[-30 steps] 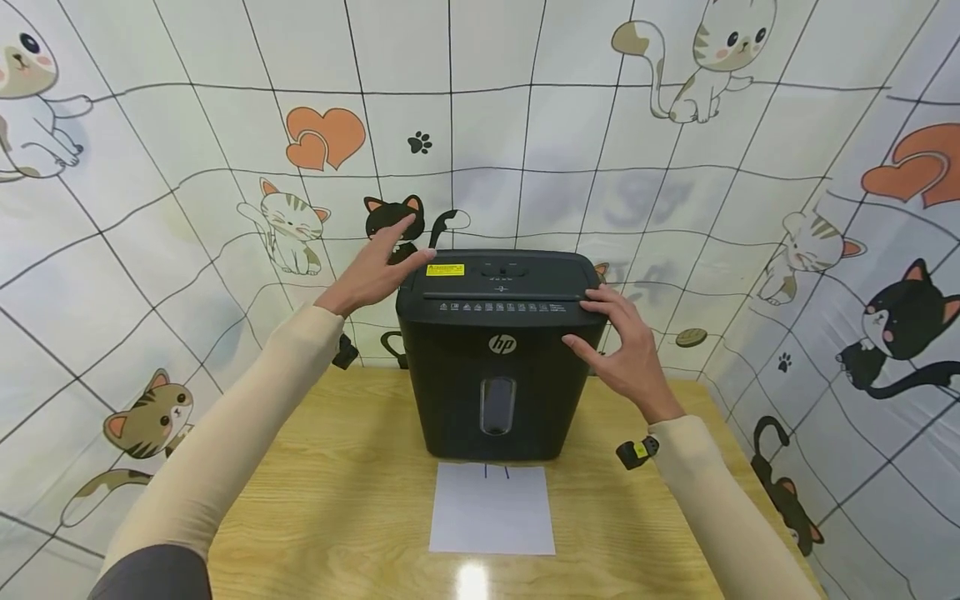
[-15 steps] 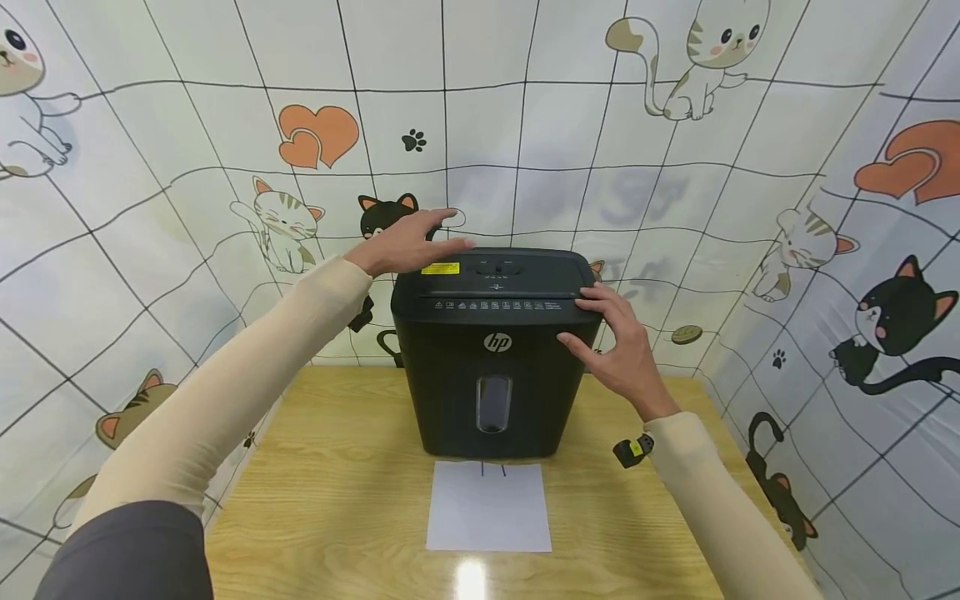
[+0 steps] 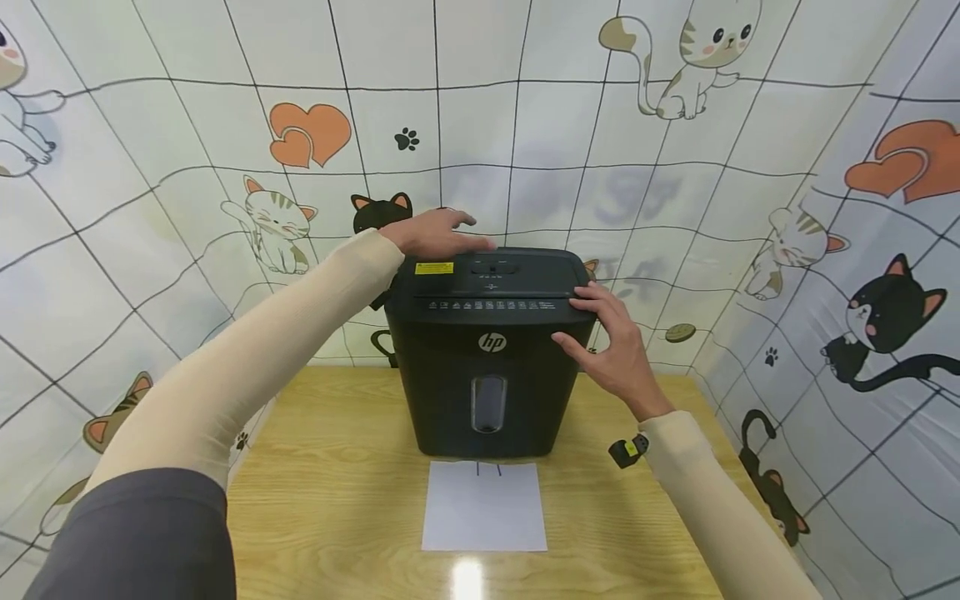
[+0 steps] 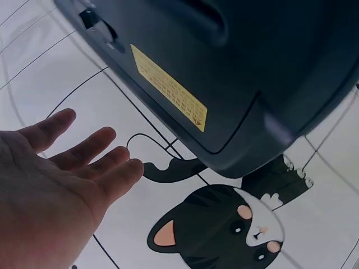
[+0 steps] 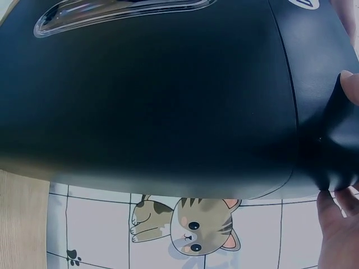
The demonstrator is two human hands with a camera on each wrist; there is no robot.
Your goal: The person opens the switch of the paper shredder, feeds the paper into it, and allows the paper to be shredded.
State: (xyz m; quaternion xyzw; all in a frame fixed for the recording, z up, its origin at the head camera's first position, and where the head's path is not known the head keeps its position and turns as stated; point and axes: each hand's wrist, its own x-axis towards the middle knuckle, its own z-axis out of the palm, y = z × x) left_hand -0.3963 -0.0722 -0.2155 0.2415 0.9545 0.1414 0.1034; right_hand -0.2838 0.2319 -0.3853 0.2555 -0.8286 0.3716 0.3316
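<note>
A black HP paper shredder (image 3: 450,383) stands upright on the wooden table, with a yellow label (image 3: 434,268) and a small switch (image 3: 492,268) on its top. My left hand (image 3: 438,233) is held open over the back edge of the lid. In the left wrist view the fingers of that left hand (image 4: 67,179) are spread beside the shredder's rear edge, apart from it. My right hand (image 3: 617,350) grips the shredder's top right corner. Its thumb (image 5: 350,87) touches the front face, and its fingertips (image 5: 331,213) lie along the side.
A white sheet of paper (image 3: 484,508) with two short dark lines lies on the table (image 3: 322,500) in front of the shredder. A cat-print sheet (image 3: 525,125) hangs close behind and on both sides. Black wrist straps (image 3: 628,450) hang at the sleeves.
My left hand has moved rightward along the back of the shredder's lid, past the yellow label. The right hand keeps its place at the corner. The head view has shifted slightly.
</note>
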